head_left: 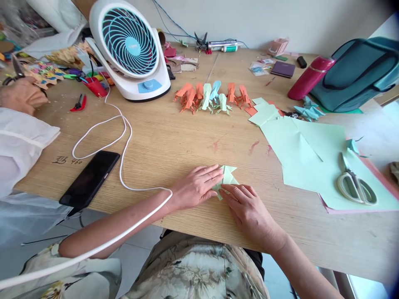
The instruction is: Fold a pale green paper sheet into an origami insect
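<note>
A partly folded piece of pale green paper (pixel 229 174) lies on the table in front of me, with pointed flaps at its far side. My left hand (pixel 196 185) rests flat with its fingers stretched over the paper's left part. From the right, my right hand (pixel 249 207) touches the paper's near edge, its fingers bent and close together. The thumb of my right hand and part of the paper are hidden under the fingers.
Folded paper figures (pixel 205 97) stand farther back. Green sheets (pixel 305 153) and scissors (pixel 355 185) lie right, near a red flask (pixel 311 77) and teal bag (pixel 358 74). Left are a fan (pixel 131 50), phone (pixel 90 178), white cable (pixel 127 137) and another person's hand (pixel 23 94).
</note>
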### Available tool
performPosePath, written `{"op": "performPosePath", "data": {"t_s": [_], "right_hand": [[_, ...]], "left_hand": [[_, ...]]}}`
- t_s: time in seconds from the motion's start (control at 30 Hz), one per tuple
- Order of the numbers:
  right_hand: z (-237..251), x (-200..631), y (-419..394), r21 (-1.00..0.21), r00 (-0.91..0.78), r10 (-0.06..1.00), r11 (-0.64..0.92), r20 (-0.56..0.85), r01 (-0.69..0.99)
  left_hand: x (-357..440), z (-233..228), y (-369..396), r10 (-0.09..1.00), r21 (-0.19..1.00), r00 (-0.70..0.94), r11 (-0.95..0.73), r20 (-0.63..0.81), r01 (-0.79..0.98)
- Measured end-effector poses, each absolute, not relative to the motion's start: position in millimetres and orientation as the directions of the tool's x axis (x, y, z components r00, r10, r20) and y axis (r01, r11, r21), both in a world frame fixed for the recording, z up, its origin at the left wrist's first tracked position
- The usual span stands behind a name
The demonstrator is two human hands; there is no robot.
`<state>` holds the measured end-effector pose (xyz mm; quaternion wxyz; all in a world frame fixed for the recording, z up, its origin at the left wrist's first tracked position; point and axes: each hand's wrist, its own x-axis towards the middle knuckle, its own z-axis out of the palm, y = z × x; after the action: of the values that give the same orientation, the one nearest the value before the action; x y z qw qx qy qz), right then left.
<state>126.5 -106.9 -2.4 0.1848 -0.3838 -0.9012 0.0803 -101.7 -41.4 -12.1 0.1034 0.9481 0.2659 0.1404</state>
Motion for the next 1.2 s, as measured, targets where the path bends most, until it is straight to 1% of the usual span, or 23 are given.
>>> {"op": "performPosePath", "data": {"t_s": [0.13, 0.27, 0.47, 0.57, 0.67, 0.77, 0.9, 1.1, 1.2], "right_hand": [[-6.0, 124.7, -110.1, -0.27, -0.63, 0.716, 0.698, 0.302, 0.664], [-10.0, 125.5, -112.2, -0.274, -0.632, 0.697, 0.716, 0.338, 0.643], [-11.2, 125.8, -113.0, -0.282, -0.633, 0.695, 0.718, 0.343, 0.636], [-11.1, 126.9, -113.6, -0.291, -0.627, 0.699, 0.714, 0.343, 0.637], [-11.0, 128.0, -113.9, -0.297, -0.596, 0.726, 0.686, 0.343, 0.664], [-11.7, 127.8, -114.2, -0.285, -0.581, 0.74, 0.669, 0.339, 0.687], [-14.1, 126.4, -116.9, -0.234, -0.626, 0.717, 0.695, 0.308, 0.68], [-15.6, 122.6, -124.3, -0.165, -0.641, 0.724, 0.686, 0.254, 0.709], [-18.1, 118.1, -129.0, -0.161, -0.628, 0.738, 0.67, 0.247, 0.725]], "left_hand": [[-95.5, -13.7, -33.4, 0.561, 0.206, 0.824, -0.819, 0.084, 0.536], [-96.5, -10.5, -31.5, 0.56, 0.179, 0.828, -0.818, 0.033, 0.547], [-95.5, -8.8, -28.7, 0.508, 0.192, 0.86, -0.849, 0.04, 0.492], [-94.7, -9.1, -26.5, 0.505, 0.217, 0.863, -0.842, -0.003, 0.493], [-94.2, -7.6, -26.1, 0.518, 0.233, 0.854, -0.826, -0.045, 0.513], [-93.6, -5.2, -27.6, 0.532, 0.236, 0.846, -0.816, -0.051, 0.527], [-93.0, -3.4, -30.4, 0.549, 0.227, 0.835, -0.808, -0.043, 0.544], [-93.0, -4.0, -32.4, 0.56, 0.227, 0.828, -0.806, -0.006, 0.547], [-93.2, -5.3, -32.7, 0.563, 0.233, 0.827, -0.804, -0.002, 0.547]]}}
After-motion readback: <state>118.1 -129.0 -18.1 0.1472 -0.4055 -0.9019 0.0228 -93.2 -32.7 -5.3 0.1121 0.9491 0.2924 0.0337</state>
